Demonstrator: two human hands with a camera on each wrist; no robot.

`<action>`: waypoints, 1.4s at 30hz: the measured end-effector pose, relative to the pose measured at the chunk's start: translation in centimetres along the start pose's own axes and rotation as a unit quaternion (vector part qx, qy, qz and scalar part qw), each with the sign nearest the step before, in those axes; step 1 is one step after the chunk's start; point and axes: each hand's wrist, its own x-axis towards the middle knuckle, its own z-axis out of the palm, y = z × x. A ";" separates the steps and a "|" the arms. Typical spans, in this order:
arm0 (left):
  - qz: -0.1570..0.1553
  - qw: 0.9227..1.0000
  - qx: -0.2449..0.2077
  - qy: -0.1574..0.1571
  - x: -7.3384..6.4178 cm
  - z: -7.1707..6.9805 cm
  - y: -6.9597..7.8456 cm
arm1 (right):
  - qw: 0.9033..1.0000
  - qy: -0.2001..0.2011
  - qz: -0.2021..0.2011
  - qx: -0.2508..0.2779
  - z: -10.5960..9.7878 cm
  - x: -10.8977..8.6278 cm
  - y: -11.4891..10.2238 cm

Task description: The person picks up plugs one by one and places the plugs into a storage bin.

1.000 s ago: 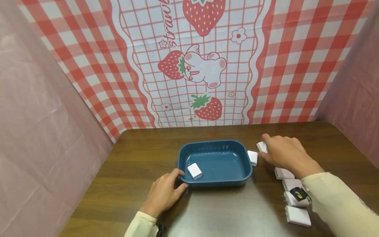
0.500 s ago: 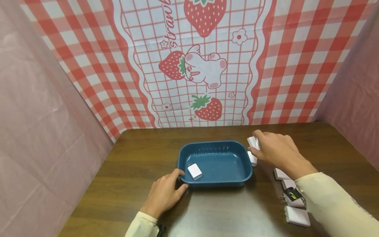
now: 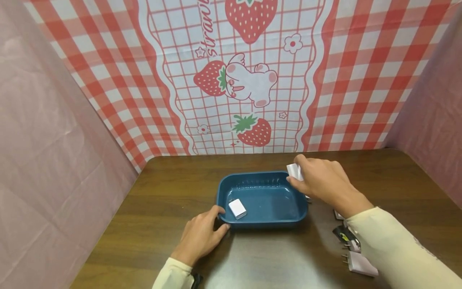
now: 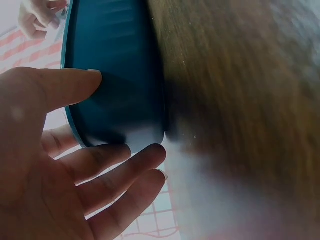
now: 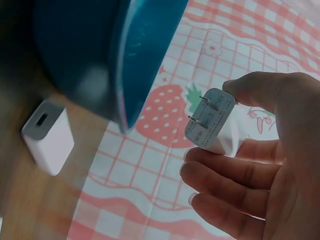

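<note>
A blue rectangular plastic container (image 3: pixel 262 222) stands on the table, with one white charger (image 3: pixel 237 208) lying inside at its left. My left hand (image 3: pixel 200 235) grips the near left corner; in the left wrist view the thumb (image 4: pixel 75 87) lies along the outer wall and the fingers reach round the corner. My right hand (image 3: pixel 323 180) holds another white plug charger (image 5: pixel 212 120) above the container's far right corner, pinched between thumb and fingers, its two metal prongs pointing away from the palm. Below that hand, a further charger (image 5: pixel 49 137) sits on the table beside the container's right wall.
Several more white chargers, one of them the nearest charger (image 3: pixel 361 264), lie in a row at the right, partly hidden by the right forearm. A strawberry-print cloth (image 3: pixel 249 80) hangs behind the wooden table (image 3: pixel 173 180). Pink cloth (image 3: pixel 47 140) hangs at both sides.
My right hand has carried its charger leftward, from right of the container to above its far right corner. The left hand and the container have stayed put.
</note>
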 end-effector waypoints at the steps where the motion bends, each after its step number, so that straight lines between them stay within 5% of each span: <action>1: 0.000 1.000 0.001 0.001 0.0 0.0 0.0 | 1.000 0.001 0.000 0.004 0.0 0.1 -0.2; 12: -0.007 1.000 0.001 -0.005 0.0 0.0 0.2 | 0.999 -0.014 -0.019 0.021 1.5 1.5 -3.6; 26: -0.010 1.000 -0.012 -0.007 -0.1 0.1 0.0 | 0.990 -0.122 -0.065 -0.042 5.4 2.9 -6.9; 35: 0.000 1.000 -0.013 0.001 -0.1 0.0 0.0 | 0.981 -0.182 -0.042 -0.052 6.5 3.8 -7.5; 42: 0.009 1.000 -0.006 0.004 -0.2 -0.1 0.1 | 0.979 -0.193 -0.040 -0.043 6.8 4.0 -8.0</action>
